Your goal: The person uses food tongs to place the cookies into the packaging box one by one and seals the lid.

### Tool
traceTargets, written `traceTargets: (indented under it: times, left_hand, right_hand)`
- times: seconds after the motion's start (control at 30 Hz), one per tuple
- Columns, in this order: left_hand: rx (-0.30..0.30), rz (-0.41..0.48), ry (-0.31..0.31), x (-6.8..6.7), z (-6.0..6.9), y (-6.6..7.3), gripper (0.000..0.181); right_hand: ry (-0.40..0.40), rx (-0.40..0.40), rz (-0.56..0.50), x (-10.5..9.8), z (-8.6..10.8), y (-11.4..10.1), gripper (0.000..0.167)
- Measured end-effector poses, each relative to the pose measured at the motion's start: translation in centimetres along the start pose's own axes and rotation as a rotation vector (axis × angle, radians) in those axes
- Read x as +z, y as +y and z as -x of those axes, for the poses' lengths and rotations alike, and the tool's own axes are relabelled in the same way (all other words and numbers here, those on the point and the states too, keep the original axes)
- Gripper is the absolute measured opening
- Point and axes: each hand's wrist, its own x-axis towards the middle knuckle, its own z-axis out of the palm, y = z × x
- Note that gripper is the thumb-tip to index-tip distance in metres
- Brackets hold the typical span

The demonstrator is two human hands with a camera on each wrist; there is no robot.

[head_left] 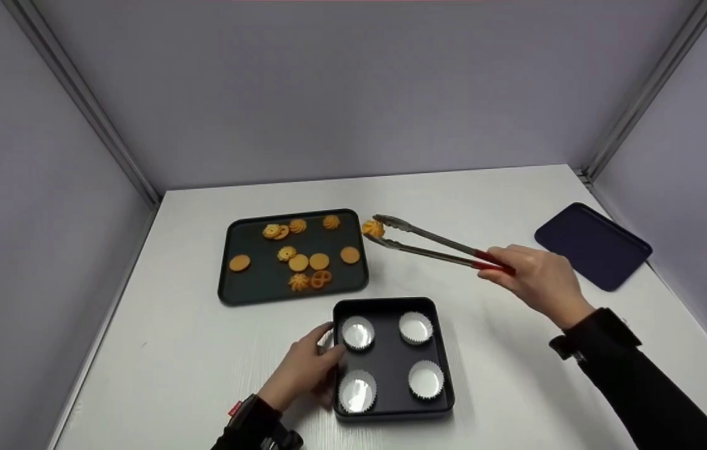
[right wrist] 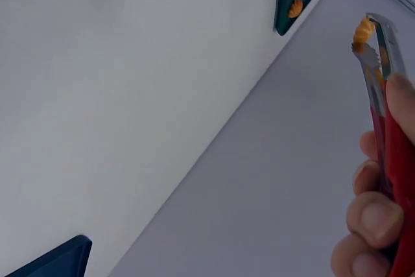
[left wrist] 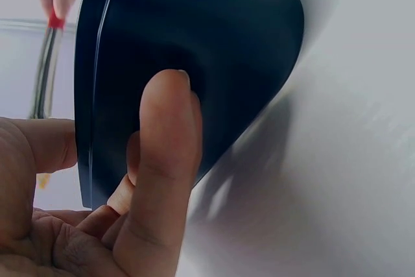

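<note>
Right of centre, we see the right hand, fingers clamped round red-handled tongs; tips pinch a ridged cookie near frame centre. Lower centre, we note the left hand, fingers and thumb gripping the black pan's left side; four pale cups inside.

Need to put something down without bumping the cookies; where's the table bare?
The table is bare from its left edge to the cookie tray, and along the back between cookie tray and navy tray. Crowded: the narrow gap between cookie tray and black pan, and the pan's left side, held by the left grip.
</note>
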Motion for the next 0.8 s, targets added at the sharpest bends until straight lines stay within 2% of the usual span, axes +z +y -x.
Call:
traceTargets:
  times: [0.17, 0.37, 0.47, 0.6, 0.8]
  left_hand:
    - [-0.019, 0.027, -0.017, -0.1, -0.1, 0.0, 0.067]
    - [-0.015, 0.023, -0.013, -0.1, -0.2, -0.2, 0.067]
    - [-0.016, 0.034, -0.019, -0.1, -0.2, -0.3, 0.068]
    - [-0.027, 0.06, -0.035, -0.1, -0.2, -0.3, 0.068]
    - [-0.021, 0.044, -0.025, -0.1, -0.1, -0.3, 0.068]
  right_hand:
    - [-0.039, -0.035, -0.038, -3.7, 1.5, 1.1, 0.029]
    - [-0.108, -0.112, -0.101, -7.0, 2.5, 1.9, 0.038]
    - [-0.168, -0.13, -0.124, -8.2, 2.7, 1.9, 0.034]
    - [-0.252, -0.116, -0.112, -9.4, 2.8, 1.4, 0.029]
    - [-0.315, -0.114, -0.107, -10.5, 2.9, 0.9, 0.031]
